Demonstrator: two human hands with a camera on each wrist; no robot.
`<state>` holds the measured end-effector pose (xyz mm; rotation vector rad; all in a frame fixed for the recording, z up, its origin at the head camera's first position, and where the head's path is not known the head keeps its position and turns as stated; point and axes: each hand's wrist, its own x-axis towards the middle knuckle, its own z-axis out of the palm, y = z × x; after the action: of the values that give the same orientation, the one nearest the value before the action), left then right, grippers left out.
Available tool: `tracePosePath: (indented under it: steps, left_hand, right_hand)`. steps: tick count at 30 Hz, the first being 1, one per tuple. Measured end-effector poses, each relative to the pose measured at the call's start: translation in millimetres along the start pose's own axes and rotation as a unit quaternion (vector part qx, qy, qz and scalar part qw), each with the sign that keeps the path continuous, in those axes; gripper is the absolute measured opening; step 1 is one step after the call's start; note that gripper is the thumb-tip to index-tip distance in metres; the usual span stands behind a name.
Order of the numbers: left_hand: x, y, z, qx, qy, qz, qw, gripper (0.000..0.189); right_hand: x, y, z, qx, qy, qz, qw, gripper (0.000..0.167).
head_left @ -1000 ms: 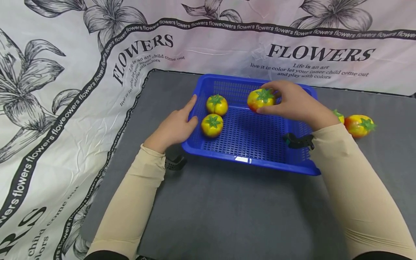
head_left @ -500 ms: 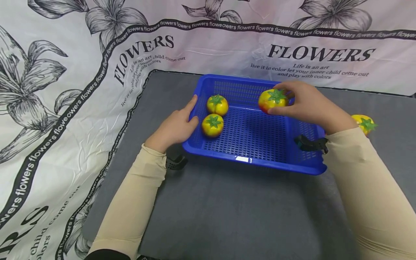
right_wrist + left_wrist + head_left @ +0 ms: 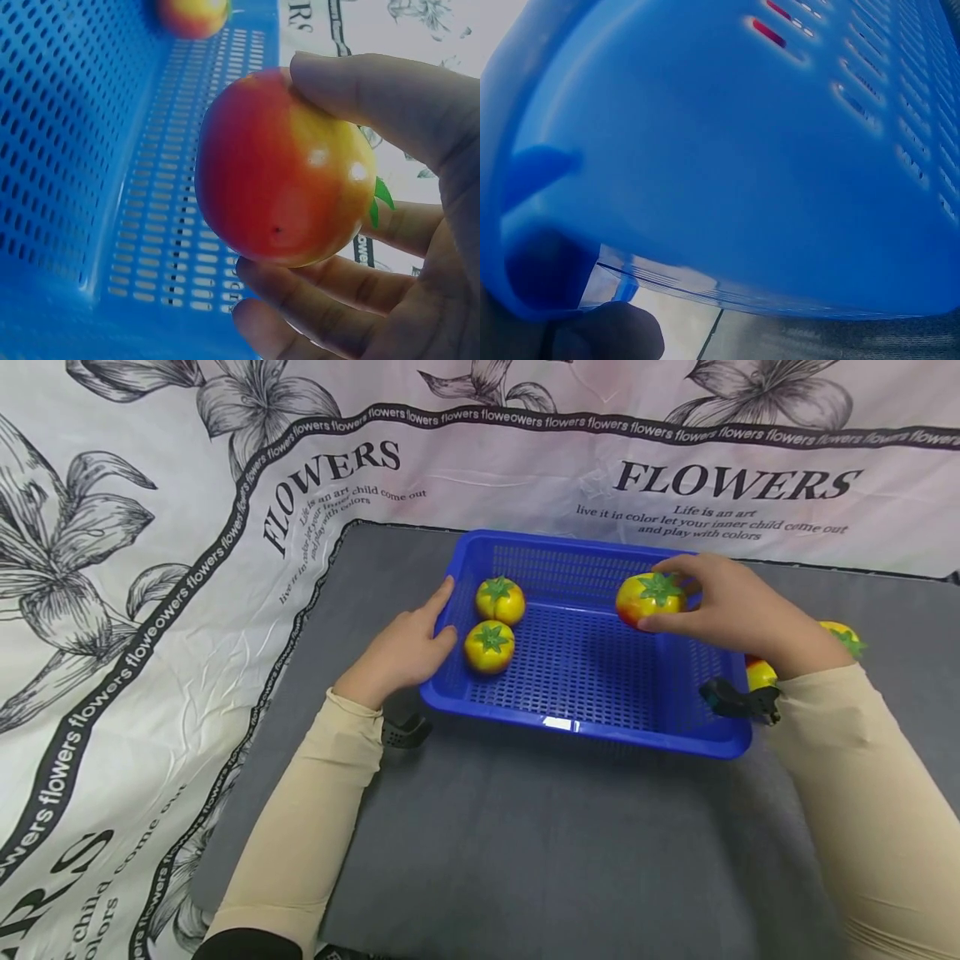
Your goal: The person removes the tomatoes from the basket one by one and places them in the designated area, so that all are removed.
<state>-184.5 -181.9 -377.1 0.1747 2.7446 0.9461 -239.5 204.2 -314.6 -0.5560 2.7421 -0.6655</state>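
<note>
My right hand (image 3: 735,602) holds a red-and-yellow tomato (image 3: 645,600) with a green leafy top over the right part of a blue plastic basket (image 3: 585,727). In the right wrist view the thumb presses one side of this tomato (image 3: 285,165) and the fingers curl round the other. My left hand (image 3: 405,647) grips the basket's left rim, index finger along it; the left wrist view is mostly filled by the basket wall (image 3: 705,187). Inside the basket, at its left end, sit two more tomatoes, a rear one (image 3: 500,600) and a front one (image 3: 489,647).
To the basket's right, partly hidden by my right wrist, lie a nearer tomato (image 3: 761,675) and a farther tomato (image 3: 843,635) on the dark grey tabletop (image 3: 562,843). A flower-printed white cloth (image 3: 510,468) stands behind and to the left.
My right hand has moved to the right with the tomato, still over the basket. The left hand and the two tomatoes inside have stayed in place.
</note>
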Motion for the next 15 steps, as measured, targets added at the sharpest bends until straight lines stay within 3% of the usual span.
tracePosePath:
  steps: [9, 15]
  left_hand:
    - [-0.9, 0.5, -0.4, -0.001, -0.006, -0.006, 1.0000, 0.072]
    - [-0.9, 1.8, -0.7, 0.000, -0.004, -0.003, 1.0000, 0.073]
  right_hand:
    - [-12.9, 7.5, -5.4, -0.005, 0.019, -0.001, 0.9998, 0.081]
    - [-19.6, 12.1, -8.3, 0.002, 0.017, 0.024, 0.9996, 0.084]
